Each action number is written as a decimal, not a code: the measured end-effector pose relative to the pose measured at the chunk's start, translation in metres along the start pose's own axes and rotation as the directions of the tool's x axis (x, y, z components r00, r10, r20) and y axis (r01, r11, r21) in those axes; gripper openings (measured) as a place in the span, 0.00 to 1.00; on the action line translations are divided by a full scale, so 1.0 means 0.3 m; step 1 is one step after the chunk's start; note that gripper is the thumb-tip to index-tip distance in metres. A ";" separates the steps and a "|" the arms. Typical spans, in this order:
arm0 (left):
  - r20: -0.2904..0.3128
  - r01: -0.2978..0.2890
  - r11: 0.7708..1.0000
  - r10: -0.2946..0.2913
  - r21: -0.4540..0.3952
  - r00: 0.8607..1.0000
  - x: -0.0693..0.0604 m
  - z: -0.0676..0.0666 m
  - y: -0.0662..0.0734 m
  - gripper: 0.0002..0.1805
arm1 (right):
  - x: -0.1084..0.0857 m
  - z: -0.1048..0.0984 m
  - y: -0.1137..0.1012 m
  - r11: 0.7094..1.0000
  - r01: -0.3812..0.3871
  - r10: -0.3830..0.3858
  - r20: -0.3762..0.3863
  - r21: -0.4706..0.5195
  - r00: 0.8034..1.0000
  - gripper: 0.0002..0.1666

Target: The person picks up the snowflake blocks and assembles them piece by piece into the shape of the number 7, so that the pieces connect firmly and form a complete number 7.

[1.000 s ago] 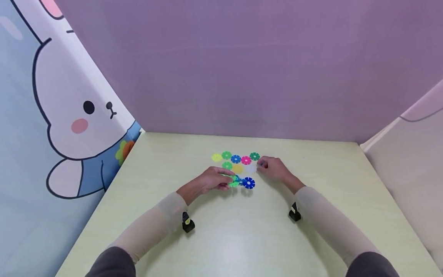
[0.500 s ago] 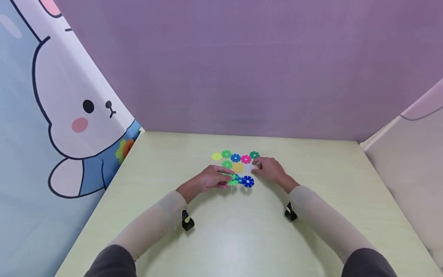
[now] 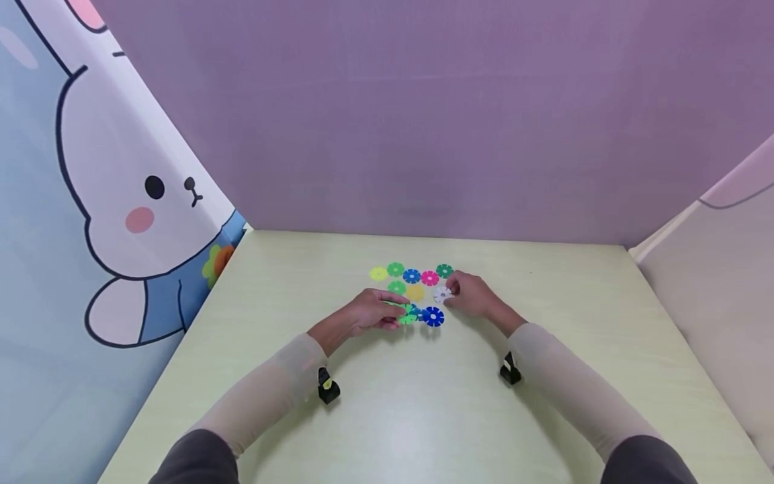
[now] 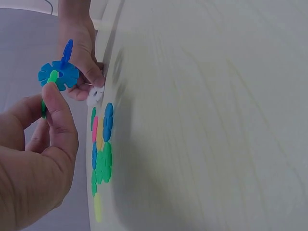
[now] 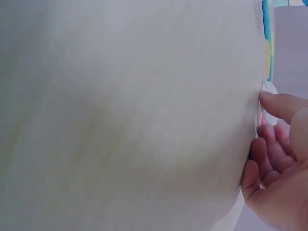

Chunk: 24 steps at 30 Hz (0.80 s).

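Note:
My left hand (image 3: 370, 312) pinches a light green notched disc (image 3: 407, 316) that is joined to a lighter blue disc (image 4: 58, 75) and a dark blue disc (image 3: 433, 316), all held above the table. Between thumb and fingers, my right hand (image 3: 476, 294) grips a white notched disc (image 3: 442, 294), tilted up at the right end of the loose discs. In the right wrist view the white disc (image 5: 270, 86) shows behind the thumb, partly covered by it.
Several flat discs lie beyond the hands: yellow (image 3: 378, 273), green (image 3: 396, 269), blue (image 3: 412, 276), pink (image 3: 430, 278), dark green (image 3: 444, 271) and orange-yellow (image 3: 414, 292). A purple partition (image 3: 423, 134) rises at the back edge of the pale table (image 3: 399, 403).
My right hand has moved slightly left to the white disc, gripped it and tilted it up off the table. My left hand and its joined discs have hardly moved.

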<state>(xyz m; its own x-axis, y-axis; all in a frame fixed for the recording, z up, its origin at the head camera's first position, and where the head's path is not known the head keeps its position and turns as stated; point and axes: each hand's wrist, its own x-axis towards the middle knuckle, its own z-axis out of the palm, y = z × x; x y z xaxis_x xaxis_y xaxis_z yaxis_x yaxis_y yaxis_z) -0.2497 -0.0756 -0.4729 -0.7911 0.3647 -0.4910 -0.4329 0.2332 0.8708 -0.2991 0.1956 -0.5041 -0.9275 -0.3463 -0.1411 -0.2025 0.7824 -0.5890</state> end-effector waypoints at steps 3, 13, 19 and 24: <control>0.001 0.003 1.000 -0.003 -0.003 1.000 0.000 0.001 -0.001 0.17 | -0.012 -0.006 0.002 0.999 -0.020 0.020 0.000 0.032 1.000 0.17; -0.002 0.005 1.000 -0.005 -0.022 1.000 0.001 -0.011 0.000 0.15 | -0.040 -0.016 0.002 0.997 0.058 -0.057 -0.026 0.049 0.998 0.12; -0.001 -0.008 0.999 0.008 -0.034 1.000 0.004 -0.020 -0.003 0.16 | -0.051 -0.010 -0.007 0.991 0.115 -0.113 -0.021 0.067 0.993 0.07; -0.012 -0.013 0.999 0.013 -0.044 1.000 -0.005 -0.027 0.001 0.16 | -0.076 -0.012 -0.031 0.984 0.149 -0.147 -0.031 0.092 0.989 0.05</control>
<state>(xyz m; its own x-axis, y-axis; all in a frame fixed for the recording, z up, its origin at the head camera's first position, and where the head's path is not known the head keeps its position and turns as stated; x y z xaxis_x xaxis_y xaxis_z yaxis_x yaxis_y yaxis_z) -0.2521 -0.0835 -0.4718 -0.8015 0.3572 -0.4796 -0.4411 0.1885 0.8775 -0.2773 0.1980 -0.4924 -0.8969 -0.4414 -0.0281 -0.3090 0.6706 -0.6744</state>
